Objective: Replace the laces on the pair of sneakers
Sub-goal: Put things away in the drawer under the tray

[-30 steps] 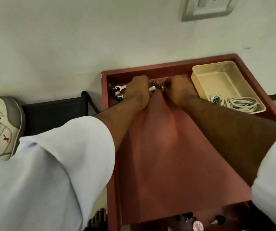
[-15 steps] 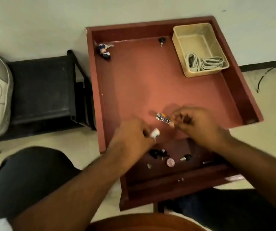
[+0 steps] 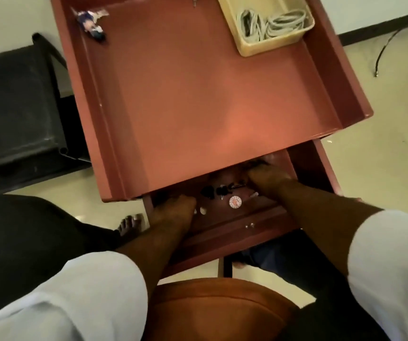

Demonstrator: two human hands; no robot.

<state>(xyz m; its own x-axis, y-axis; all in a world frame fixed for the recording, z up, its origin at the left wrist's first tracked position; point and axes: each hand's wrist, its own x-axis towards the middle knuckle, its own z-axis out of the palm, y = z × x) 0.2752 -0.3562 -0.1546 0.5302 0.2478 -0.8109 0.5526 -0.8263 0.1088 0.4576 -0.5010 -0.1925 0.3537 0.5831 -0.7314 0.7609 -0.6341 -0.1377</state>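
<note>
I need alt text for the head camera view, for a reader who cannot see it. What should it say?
Both hands reach into an open drawer under a red-brown table top: the left hand near its left end, the right hand deeper among small dark items. On the table top, a beige basket holds coiled pale laces, and a small blue-and-white object lies at the far left.

Two hands – left (image 3: 173, 212), right (image 3: 267, 178) – one basket (image 3: 271, 46), one drawer (image 3: 222, 232)
</note>
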